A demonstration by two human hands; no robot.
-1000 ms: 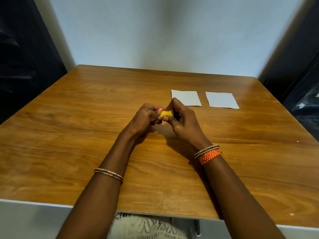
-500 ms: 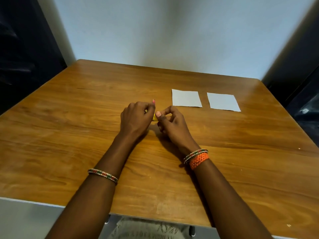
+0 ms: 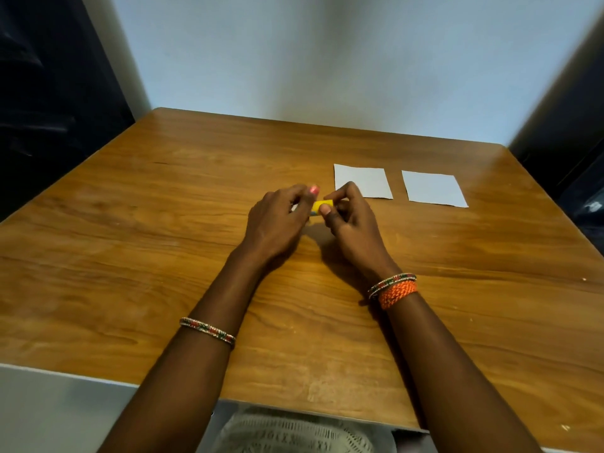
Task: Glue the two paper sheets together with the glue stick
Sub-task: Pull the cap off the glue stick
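Observation:
A small yellow glue stick lies sideways between my two hands, just above the wooden table. My left hand grips its left end and my right hand pinches its right end with thumb and forefinger. Most of the stick is hidden by the fingers, so I cannot tell whether the cap is on. Two white paper sheets lie flat side by side beyond my right hand: the left sheet, whose near corner my right fingers overlap, and the right sheet.
A pale wall stands just behind the table's far edge. Dark surfaces flank the table on the left and right. A white strip runs along the table's near edge.
Both hands have shifted slightly left and away from me with the glue stick held between them. More of the yellow body shows than half a second ago. The sheets have not moved.

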